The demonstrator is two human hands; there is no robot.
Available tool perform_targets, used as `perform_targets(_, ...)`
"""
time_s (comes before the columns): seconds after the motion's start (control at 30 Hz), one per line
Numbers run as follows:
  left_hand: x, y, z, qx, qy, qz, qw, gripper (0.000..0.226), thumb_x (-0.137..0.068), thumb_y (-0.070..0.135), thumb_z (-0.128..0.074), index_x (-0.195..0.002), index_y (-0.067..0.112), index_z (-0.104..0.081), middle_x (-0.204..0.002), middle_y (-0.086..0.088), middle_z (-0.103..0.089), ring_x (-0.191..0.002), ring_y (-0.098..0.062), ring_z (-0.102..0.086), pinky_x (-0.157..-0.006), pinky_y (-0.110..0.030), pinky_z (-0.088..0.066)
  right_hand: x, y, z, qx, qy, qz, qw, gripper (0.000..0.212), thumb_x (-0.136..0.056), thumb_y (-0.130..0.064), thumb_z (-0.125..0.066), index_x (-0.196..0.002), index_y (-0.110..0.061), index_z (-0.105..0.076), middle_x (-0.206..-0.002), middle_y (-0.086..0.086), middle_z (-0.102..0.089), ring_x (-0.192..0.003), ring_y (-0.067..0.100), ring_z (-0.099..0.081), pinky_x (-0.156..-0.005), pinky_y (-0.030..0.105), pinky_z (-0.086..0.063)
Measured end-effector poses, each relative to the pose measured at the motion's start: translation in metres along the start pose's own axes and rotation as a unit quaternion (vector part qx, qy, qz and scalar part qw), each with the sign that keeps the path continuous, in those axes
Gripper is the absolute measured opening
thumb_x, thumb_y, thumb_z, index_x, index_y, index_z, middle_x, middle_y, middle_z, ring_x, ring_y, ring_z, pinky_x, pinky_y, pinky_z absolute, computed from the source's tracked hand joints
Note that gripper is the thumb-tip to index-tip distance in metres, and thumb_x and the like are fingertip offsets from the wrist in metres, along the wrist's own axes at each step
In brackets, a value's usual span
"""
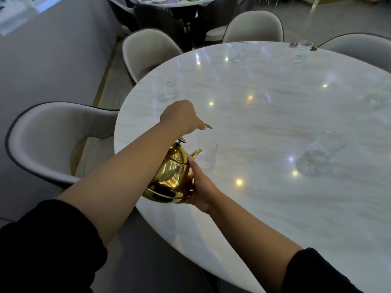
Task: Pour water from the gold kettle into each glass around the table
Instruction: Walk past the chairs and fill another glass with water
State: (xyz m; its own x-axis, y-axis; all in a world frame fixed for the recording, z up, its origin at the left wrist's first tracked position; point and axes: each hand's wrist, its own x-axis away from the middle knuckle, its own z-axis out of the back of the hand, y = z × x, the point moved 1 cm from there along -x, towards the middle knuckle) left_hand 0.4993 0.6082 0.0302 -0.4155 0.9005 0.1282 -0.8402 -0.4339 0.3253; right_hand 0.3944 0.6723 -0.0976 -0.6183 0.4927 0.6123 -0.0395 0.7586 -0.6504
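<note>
Head camera looks down on a round marble table (254, 208). I read the table as a clock face, with twelve at the far edge. At about eight o'clock, above the near rim, the gold kettle (169, 176) is tilted. Its spout (195, 153) points at the lip of the near glass (208, 155), which stands just beside it. The left hand (179, 117) is closed in a fist around the handle (209, 126) on top. The right hand (201, 188) cups the lower side of the belly, with the thumb lying up along the metal toward the spout. Whether water runs already, I cannot tell, because the glass is very clear and the light is dim.

I judge that the step in hand is the filling of this glass. To do it well, the spout tip should come over the middle of the opening, not over the rim. The tilt should grow slowly from the left wrist, while the right hand only steadies. The lid knob (182, 141) leans toward the glass, so a steep tilt may loosen the lid. It is better to stop below the brim, level the kettle, and then lift it away.

Around the table wait a second glass (169, 87) at ten o'clock, a third glass (240, 51) at twelve, a fourth glass (302, 49) at one, a fifth glass (378, 92) at three and a sixth glass (323, 149) at four.
</note>
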Motion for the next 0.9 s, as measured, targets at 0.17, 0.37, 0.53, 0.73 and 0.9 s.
perform_targets(0.17, -0.0023, 0.001, -0.0012, -0.001, 0.004, -0.001, 1.0, 0.041, -0.078, 0.039, -0.072, -0.104, 0.007, -0.068, -0.081, -0.005, -0.061, -0.078, -0.022, -0.058, -0.066, -0.029, -0.045, -0.0001, -0.0015, 0.0002, -0.004, 0.004, -0.003, 1.0, 0.042, -0.094, -0.062, -0.04, -0.091, -0.024, -0.057, -0.097, 0.007, -0.061, -0.108, 0.032, -0.059, -0.099, 0.054, -0.048)
perform_targets(0.37, -0.0053, 0.0013, -0.0005, -0.006, 0.001, 0.0, 1.0, 0.035, -0.078, 0.039, -0.072, -0.092, 0.007, -0.067, -0.064, -0.001, -0.051, -0.062, -0.018, -0.051, -0.055, -0.025, -0.038, -0.0005, -0.0027, 0.0001, -0.003, 0.006, -0.009, 1.0, 0.043, -0.095, -0.062, -0.04, -0.089, -0.023, -0.058, -0.097, 0.007, -0.061, -0.109, 0.033, -0.059, -0.099, 0.055, -0.048)
perform_targets(0.53, -0.0065, 0.0029, 0.0003, -0.022, -0.001, -0.002, 1.0, 0.044, -0.079, 0.037, -0.072, -0.057, 0.013, -0.043, -0.055, 0.0, -0.038, -0.049, -0.015, -0.038, -0.048, -0.025, -0.03, -0.0008, -0.0031, -0.0026, -0.005, -0.001, -0.009, 1.0, 0.046, -0.094, -0.063, -0.039, -0.09, -0.022, -0.06, -0.098, 0.008, -0.062, -0.106, 0.033, -0.061, -0.098, 0.055, -0.05)
perform_targets(0.73, -0.0072, 0.0037, 0.0006, -0.025, 0.0, -0.008, 1.0, 0.045, -0.079, 0.037, -0.071, -0.056, 0.014, -0.041, -0.056, 0.0, -0.038, -0.049, -0.014, -0.037, -0.048, -0.024, -0.029, 0.0011, -0.0049, -0.0032, -0.005, 0.0, -0.013, 1.0, 0.046, -0.094, -0.063, -0.038, -0.091, -0.022, -0.059, -0.098, 0.007, -0.061, -0.104, 0.032, -0.061, -0.096, 0.053, -0.051)
perform_targets(0.9, -0.0069, 0.0036, 0.0014, -0.025, 0.001, -0.005, 1.0, 0.047, -0.079, 0.037, -0.072, -0.055, 0.014, -0.038, -0.055, 0.0, -0.037, -0.048, -0.014, -0.036, -0.048, -0.025, -0.029, 0.0028, -0.0066, -0.0032, -0.001, 0.003, -0.015, 1.0, 0.046, -0.095, -0.062, -0.038, -0.089, -0.021, -0.058, -0.096, 0.007, -0.06, -0.105, 0.032, -0.06, -0.098, 0.054, -0.049)
